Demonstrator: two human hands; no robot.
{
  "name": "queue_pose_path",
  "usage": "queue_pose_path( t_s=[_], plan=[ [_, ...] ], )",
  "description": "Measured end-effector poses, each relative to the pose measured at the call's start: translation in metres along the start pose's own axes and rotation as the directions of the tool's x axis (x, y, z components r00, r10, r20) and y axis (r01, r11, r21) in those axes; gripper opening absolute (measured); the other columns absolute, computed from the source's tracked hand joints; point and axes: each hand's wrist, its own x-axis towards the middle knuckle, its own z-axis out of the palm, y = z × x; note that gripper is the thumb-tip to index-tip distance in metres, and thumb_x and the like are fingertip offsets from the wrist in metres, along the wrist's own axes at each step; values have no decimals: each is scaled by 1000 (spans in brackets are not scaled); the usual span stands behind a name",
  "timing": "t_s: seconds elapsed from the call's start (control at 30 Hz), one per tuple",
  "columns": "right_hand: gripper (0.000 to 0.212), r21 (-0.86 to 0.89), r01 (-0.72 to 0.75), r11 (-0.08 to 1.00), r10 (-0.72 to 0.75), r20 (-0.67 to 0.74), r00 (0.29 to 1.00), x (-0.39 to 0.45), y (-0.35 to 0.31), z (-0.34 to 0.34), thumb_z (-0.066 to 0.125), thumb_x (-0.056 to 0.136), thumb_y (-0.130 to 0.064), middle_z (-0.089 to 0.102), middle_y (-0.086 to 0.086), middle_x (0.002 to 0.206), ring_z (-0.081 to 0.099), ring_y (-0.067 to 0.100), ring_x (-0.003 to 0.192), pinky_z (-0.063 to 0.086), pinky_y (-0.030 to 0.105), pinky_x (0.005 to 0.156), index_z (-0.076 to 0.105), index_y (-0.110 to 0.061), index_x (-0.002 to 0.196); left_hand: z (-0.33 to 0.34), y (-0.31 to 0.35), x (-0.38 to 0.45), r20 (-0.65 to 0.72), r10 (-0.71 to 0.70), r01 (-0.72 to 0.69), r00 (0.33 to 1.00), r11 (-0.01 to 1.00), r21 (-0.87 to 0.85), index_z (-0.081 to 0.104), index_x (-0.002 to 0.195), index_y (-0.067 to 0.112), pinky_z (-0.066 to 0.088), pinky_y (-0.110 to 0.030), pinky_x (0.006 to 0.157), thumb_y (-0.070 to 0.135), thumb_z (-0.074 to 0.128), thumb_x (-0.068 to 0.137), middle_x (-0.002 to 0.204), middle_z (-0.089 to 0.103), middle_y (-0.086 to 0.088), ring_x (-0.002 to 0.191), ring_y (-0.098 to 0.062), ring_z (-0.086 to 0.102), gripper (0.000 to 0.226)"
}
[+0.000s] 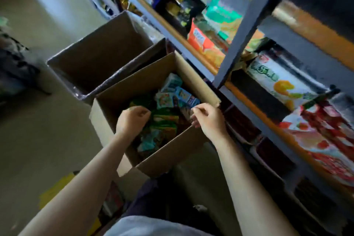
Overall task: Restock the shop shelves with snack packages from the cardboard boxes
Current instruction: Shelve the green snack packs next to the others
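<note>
An open cardboard box [172, 157] stands on the floor in front of me, filled with green and blue snack packages [168, 97]. My left hand [132, 119] hovers over the box's left half, fingers curled loosely, nothing visibly held. Over the box's right rim is my right hand [206, 117], fingers also bent and apart, holding nothing that I can see. To the right runs the blue metal shelf unit [239, 30], stocked with an orange biscuit pack [203, 44], a white pack [277, 80] and red packs [325, 140].
A second open cardboard box [99, 50], which looks empty, stands just behind the first one. Grey floor lies to the left, with a dark object [15, 67] at the far left and yellow items [55, 188] near my feet.
</note>
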Motion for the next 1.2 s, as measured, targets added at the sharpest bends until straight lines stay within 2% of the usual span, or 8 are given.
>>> queue_pose_path(
  t_s=[0.1, 0.17, 0.23, 0.3, 0.47, 0.77, 1.0, 1.2],
  plan=[
    [11, -89, -59, 994, 66, 73, 995, 35, 4, 52, 62, 96, -20, 72, 1, 79, 70, 16, 63, 61, 43, 71, 68, -19, 86, -6, -54, 21, -135, 3, 17, 991, 989, 149, 71, 122, 14, 38, -48, 110, 32, 76, 89, 138, 58, -18, 132, -39, 48, 38],
    [10, -141, -133, 981, 150, 114, 982, 57, 11, 88, 64, 95, -21, 72, 2, 82, 71, 16, 67, 62, 42, 73, 67, -15, 88, -8, -89, 31, -223, -122, 157, 967, 977, 146, 45, 149, 19, 21, -53, 122, 38, 75, 88, 159, 32, -17, 149, -38, 23, 71],
    [12, -182, -228, 956, 257, 156, 954, 74, 20, 124, 66, 94, -24, 71, 4, 86, 71, 18, 74, 61, 45, 78, 65, -15, 87, -6, -116, 35, -238, -240, 242, 941, 970, -18, 17, 160, 18, 17, -51, 126, 37, 77, 86, 166, 18, -14, 153, -33, 14, 98],
    [14, -275, -299, 914, 362, 217, 907, 86, 34, 156, 67, 93, -30, 69, 3, 97, 68, 21, 90, 58, 44, 86, 65, -16, 94, -1, -131, 35, -107, -366, 333, 924, 911, -243, 4, 162, 26, 21, -45, 125, 35, 79, 85, 167, 18, -6, 152, -26, 20, 108],
    [33, -490, -397, 776, 575, 294, 763, 87, 67, 214, 64, 96, -23, 61, 8, 122, 57, 27, 115, 48, 35, 91, 59, -10, 126, 10, -144, 40, 64, -463, 439, 884, 777, -451, 13, 158, 37, 46, -47, 110, 36, 75, 87, 154, 46, 2, 135, -21, 50, 95],
    [82, -220, -477, 851, 514, 165, 842, 133, 75, 270, 73, 88, -40, 43, 11, 151, 42, 30, 138, 38, 35, 107, 30, -10, 152, 23, -158, 40, 23, -434, 370, 901, 738, -564, 19, 155, 43, 45, -50, 111, 50, 67, 78, 153, 44, 11, 140, -13, 44, 92],
    [84, -279, -465, 840, 499, 66, 864, 166, 74, 289, 61, 91, -56, 42, 13, 153, 43, 32, 138, 39, 37, 108, 30, -7, 153, 27, -161, 40, 14, -446, 371, 895, 726, -579, 18, 156, 43, 44, -50, 113, 52, 67, 77, 155, 42, 10, 142, -12, 42, 93],
    [48, -462, -319, 827, 432, 161, 887, 162, 78, 272, 41, 107, -25, 36, 11, 157, 35, 31, 143, 32, 35, 113, 35, -11, 152, 25, -158, 41, 20, -465, 394, 885, 727, -562, 18, 157, 40, 45, -50, 112, 54, 65, 76, 155, 42, 8, 142, -14, 43, 95]
  ],
)
